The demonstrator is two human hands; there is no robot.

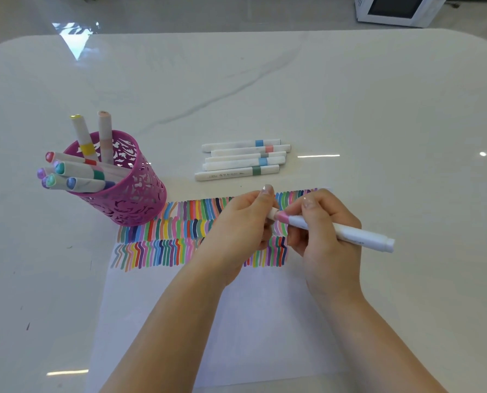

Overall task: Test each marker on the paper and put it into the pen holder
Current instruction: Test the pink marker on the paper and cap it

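Right hand [324, 231] grips pink marker [350, 232] by barrel, above paper [236, 321] at near edge of surface. Left hand [236, 231] pinches cap [272, 213]. Pen holder [134, 199] toward left edge. Likely risk: cap jerks free, bare tip smears fingers or streaks paper.

Five loose markers [240, 160] lie on the tabletop [350, 109]. There is one held marker [335, 231], at least seven stowed markers [80, 171], one pen holder [128, 199] and one paper [236, 321].
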